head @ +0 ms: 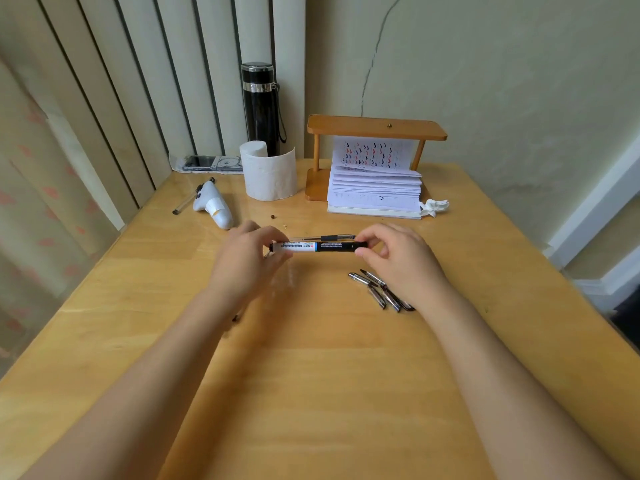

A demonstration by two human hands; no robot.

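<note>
pale wooden table (311, 375) is lying smooth and glossy under my arms. my left hand (247, 258) is pinching the white end of a slim round marker (317, 246), my right hand (398, 254) is pinching its black end, keeping it level just above the wood. a clear pen (329, 238) is lying half hidden behind it; small dark metal pieces (381, 289) are lying beside my right wrist, partly covered.

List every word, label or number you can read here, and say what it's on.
On the marker: label print, too small and blurred to read.
On the notepad: only coloured pen strokes, no words.
On the packet at the back left: print too blurred to read.
Nothing legible anywhere.
</note>
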